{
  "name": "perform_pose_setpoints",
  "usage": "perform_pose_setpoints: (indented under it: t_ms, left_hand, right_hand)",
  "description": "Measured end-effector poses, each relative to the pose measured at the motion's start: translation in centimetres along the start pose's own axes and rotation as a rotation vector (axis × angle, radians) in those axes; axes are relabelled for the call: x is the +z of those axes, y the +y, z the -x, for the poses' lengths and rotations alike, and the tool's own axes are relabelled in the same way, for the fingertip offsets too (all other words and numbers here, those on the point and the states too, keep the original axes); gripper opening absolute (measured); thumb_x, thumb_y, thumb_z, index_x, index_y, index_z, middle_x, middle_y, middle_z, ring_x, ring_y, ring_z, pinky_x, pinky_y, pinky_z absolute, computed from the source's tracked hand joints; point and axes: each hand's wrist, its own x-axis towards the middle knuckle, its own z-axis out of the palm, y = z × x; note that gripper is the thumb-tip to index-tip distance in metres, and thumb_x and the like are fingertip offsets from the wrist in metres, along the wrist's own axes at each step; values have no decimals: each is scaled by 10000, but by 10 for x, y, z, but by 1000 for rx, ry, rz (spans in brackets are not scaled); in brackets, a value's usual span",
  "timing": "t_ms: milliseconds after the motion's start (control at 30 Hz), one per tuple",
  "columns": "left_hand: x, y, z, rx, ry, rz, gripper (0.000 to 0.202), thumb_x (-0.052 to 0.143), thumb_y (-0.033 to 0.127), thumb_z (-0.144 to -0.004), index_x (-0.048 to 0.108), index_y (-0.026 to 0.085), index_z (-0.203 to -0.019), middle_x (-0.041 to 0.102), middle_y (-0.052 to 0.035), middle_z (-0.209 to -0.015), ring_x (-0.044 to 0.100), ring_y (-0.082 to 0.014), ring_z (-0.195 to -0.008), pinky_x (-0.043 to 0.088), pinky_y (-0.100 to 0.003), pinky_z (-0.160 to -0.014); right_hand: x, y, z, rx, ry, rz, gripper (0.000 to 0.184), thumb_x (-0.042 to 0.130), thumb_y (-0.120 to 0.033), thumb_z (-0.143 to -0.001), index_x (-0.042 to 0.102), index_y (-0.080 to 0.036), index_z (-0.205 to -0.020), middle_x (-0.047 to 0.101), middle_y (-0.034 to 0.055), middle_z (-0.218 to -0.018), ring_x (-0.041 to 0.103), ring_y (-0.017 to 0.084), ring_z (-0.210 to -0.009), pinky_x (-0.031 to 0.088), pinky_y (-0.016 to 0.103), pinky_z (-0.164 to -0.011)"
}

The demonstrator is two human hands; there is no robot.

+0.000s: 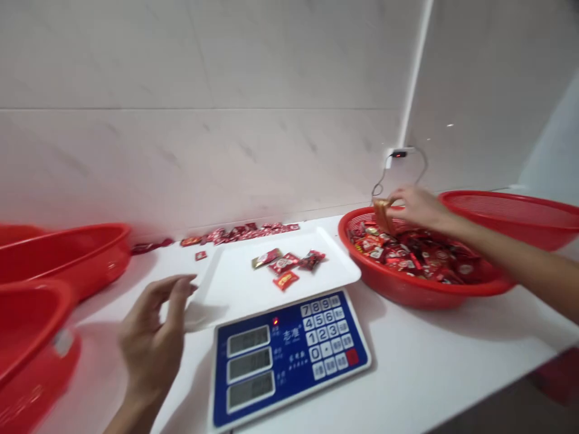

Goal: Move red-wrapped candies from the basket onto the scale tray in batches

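My right hand (418,208) stretches over the red basket (407,292) at the right end of the worktop (452,361), fingers pinched on a brown packet (381,216), while my left hand (151,343) hovers, fingers apart, beside the scale (289,355).

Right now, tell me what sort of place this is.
Probably a small packing or weighing station: a digital scale with a few red packets on its white tray, a red basket heaped with more packets, and red basins on a white counter.
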Motion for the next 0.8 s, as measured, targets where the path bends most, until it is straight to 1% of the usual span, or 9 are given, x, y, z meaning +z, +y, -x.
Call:
perform_pose_setpoints:
  t_ms: [100, 167, 233, 300, 400, 467, 567, 700, 800]
  left_hand:
    - [-6, 0, 0, -14, -20, 44, 203, 671, 387, -837, 720, 195, -880, 699, -14, -778, 652, -178, -711, 509, -292, -700]
    - [-5, 4, -1, -8, -10, 56, 165, 665, 351, -844, 717, 199, -879, 691, -11, -774, 645, -173, -709, 507, -293, -695]
    - [-4, 7, -2, -11, -1, 73, 144, 665, 336, -848, 714, 204, -878, 685, -9, -773, 639, -172, -709, 504, -294, -692]
    - [-5, 6, -2, -17, 3, 88, 141, 661, 340, -860, 711, 210, -884, 683, -8, -790, 636, -170, -723, 500, -296, -708]
    - [-9, 2, -3, 0, -6, 84, 147, 649, 356, -882, 706, 221, -894, 679, -6, -809, 632, -168, -741, 489, -296, -728]
    - [-10, -1, -3, 12, -23, 78, 141, 644, 354, -893, 705, 227, -899, 676, -4, -814, 630, -166, -752, 484, -295, -734]
    - [-12, -1, -3, 35, -34, 76, 124, 641, 338, -903, 704, 232, -905, 676, 1, -820, 629, -159, -751, 483, -289, -734]
    - [-10, 4, -2, 72, -21, 69, 105, 636, 311, -909, 706, 233, -907, 675, 11, -805, 631, -149, -734, 486, -277, -724]
    - [-9, 6, -2, 87, -17, 94, 98, 631, 293, -909, 701, 223, -915, 679, 7, -824, 634, -148, -743, 496, -276, -727]
  right_hand:
    - [-19, -26, -5, -160, 287, -408, 230, 636, -299, -849, 727, -130, -975, 693, 132, -1022, 635, 254, -902, 494, 385, -816]
    - [-28, -60, -4, -476, 433, -418, 175, 629, -303, -870, 725, -183, -954, 689, 90, -1031, 626, 238, -924, 485, 399, -847]
    - [-30, -103, -1, -843, 517, -277, 179, 554, -261, -937, 719, -210, -982, 679, 74, -1057, 605, 224, -962, 478, 386, -843]
    - [-26, -147, -1, -1188, 461, -74, 270, 450, -152, -986, 709, -230, -1007, 677, 57, -1080, 587, 195, -1022, 456, 355, -879]
    - [-11, -199, -8, -1493, 380, 171, 341, 381, -82, -1000, 699, -204, -983, 676, 58, -1018, 586, 160, -939, 446, 307, -838]
    - [0, -220, -17, -1572, 338, 237, 361, 348, -74, -1006, 690, -187, -1033, 674, 66, -995, 581, 150, -858, 452, 295, -771]
    - [15, -229, -28, -1537, 210, 258, 416, 289, -55, -1007, 663, -174, -1143, 673, 83, -1048, 574, 155, -863, 460, 294, -737]
    - [27, -216, -32, -1388, 28, 217, 443, 322, -73, -1001, 575, -213, -1337, 615, 118, -1229, 591, 191, -941, 486, 305, -707]
    - [23, -193, -29, -1255, 34, 81, 540, 331, -24, -972, 531, -299, -1392, 549, 112, -1350, 582, 220, -1076, 510, 325, -770]
